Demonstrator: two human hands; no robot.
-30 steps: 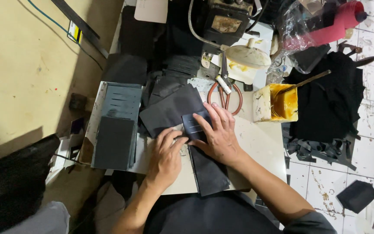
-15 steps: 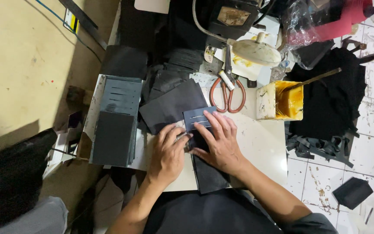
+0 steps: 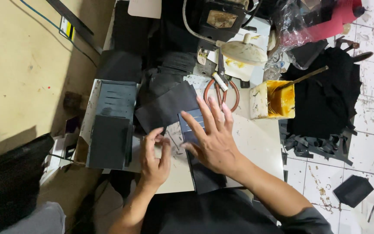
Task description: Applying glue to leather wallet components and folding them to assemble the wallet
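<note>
While the right hand (image 3: 215, 141) lies flat with fingers spread on a blue-grey card-slot panel (image 3: 190, 122), the left hand (image 3: 154, 158) rests beside it with fingers curled, fingertips touching the bare tabletop (image 3: 256, 143) just left of the panel. Neither grip pinches anything; the right presses down with an open palm, the left is loosely bunched and holds nothing.

Progress, judged from the layout: the panel already sits on a long black strip (image 3: 204, 177) that runs toward the near edge of the tabletop, and its far end overlaps a black sheet (image 3: 163, 108). It appears placed and under pressure, so the joining of the two looks partly done. Whether adhesive has been applied cannot be told. A finished-looking stack of slotted panels (image 3: 113, 123) lies to the left, which suggests several pieces are complete and this one is in hand.

Condition of the panel: rectangular, blue-grey, with parallel horizontal slot lines across its face; much of it is hidden under the right hand. It lies flat, slightly skewed to the tabletop edge, at the middle of the tabletop.

Surroundings: scissors (image 3: 221, 91) with reddish handles lie just beyond the right fingertips. A yellow glue pot (image 3: 273, 102) with a stick in it stands to the right. Black offcuts (image 3: 321, 104) are heaped on the tiled floor at right.
</note>
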